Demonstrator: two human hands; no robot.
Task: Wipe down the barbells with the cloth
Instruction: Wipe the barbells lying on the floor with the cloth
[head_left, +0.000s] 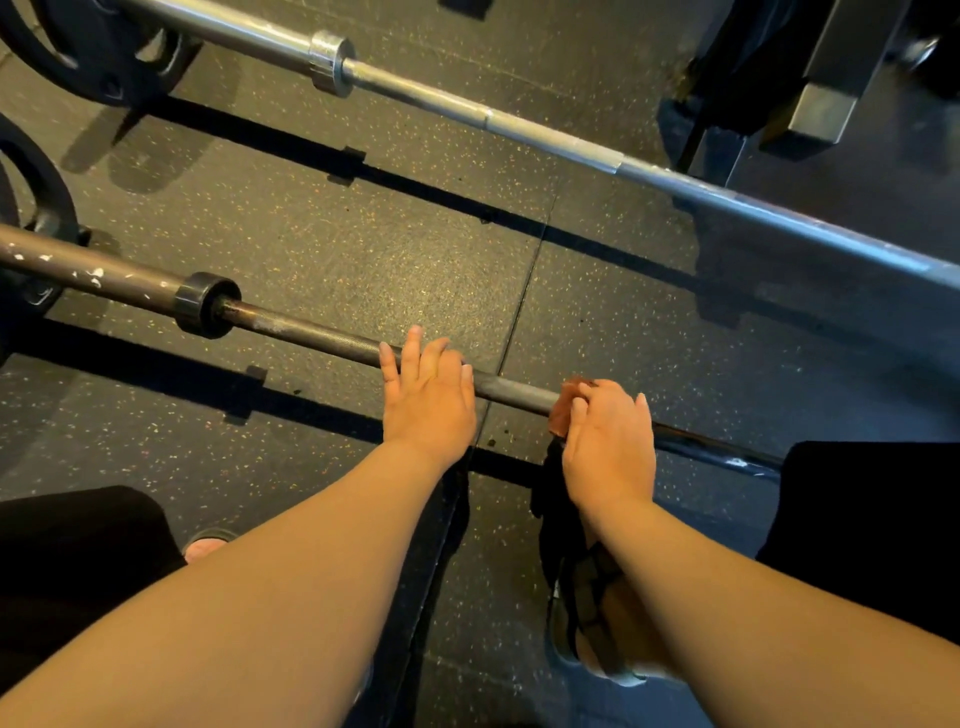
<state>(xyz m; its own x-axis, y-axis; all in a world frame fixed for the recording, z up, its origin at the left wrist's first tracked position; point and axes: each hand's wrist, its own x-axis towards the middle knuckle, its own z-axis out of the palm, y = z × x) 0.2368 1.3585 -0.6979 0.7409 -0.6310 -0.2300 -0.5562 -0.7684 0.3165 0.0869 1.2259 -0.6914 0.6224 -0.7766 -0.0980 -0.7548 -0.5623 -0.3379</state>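
A dark barbell (311, 332) lies low across the rubber floor from the left edge toward the lower right. My left hand (427, 397) rests on its shaft with the fingers straight over the top. A little to the right, my right hand (609, 447) grips a small brownish cloth (563, 405) wrapped around the same shaft. A second, silver barbell (519, 127) runs diagonally behind it, untouched.
Black weight plates (98, 57) stand at the upper left, and another plate (31, 208) sits on the dark bar's sleeve. A rack base (826, 104) occupies the upper right. My sandalled feet (592, 623) and dark-clothed knees are just below the bar.
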